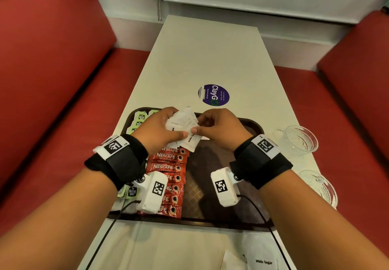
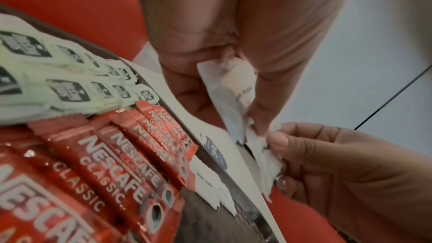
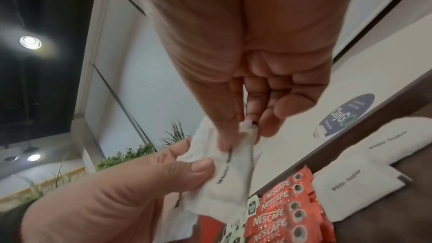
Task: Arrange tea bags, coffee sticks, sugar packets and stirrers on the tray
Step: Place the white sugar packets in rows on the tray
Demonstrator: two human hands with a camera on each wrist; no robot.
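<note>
Above the far part of the brown tray (image 1: 223, 187), both hands hold a small bunch of white sugar packets (image 1: 182, 120). My left hand (image 1: 177, 125) grips the bunch, with the thumb (image 3: 198, 167) pressed on its front. My right hand (image 1: 198, 125) pinches the edge of one packet (image 3: 247, 136) between thumb and fingertips. Red Nescafe coffee sticks (image 1: 171, 165) lie in a column down the tray's left half. Green tea bags (image 1: 139, 120) are stacked along its left edge. Two more sugar packets (image 3: 350, 180) lie flat on the tray beside the top coffee sticks. No stirrers are in view.
Two clear glass cups (image 1: 300, 139) (image 1: 322, 186) stand on the white table to the right of the tray. More white sugar packets (image 1: 263, 260) lie on the table at the near edge. A round ClayGo sticker (image 1: 213, 95) is beyond the tray. Red bench seats flank the table.
</note>
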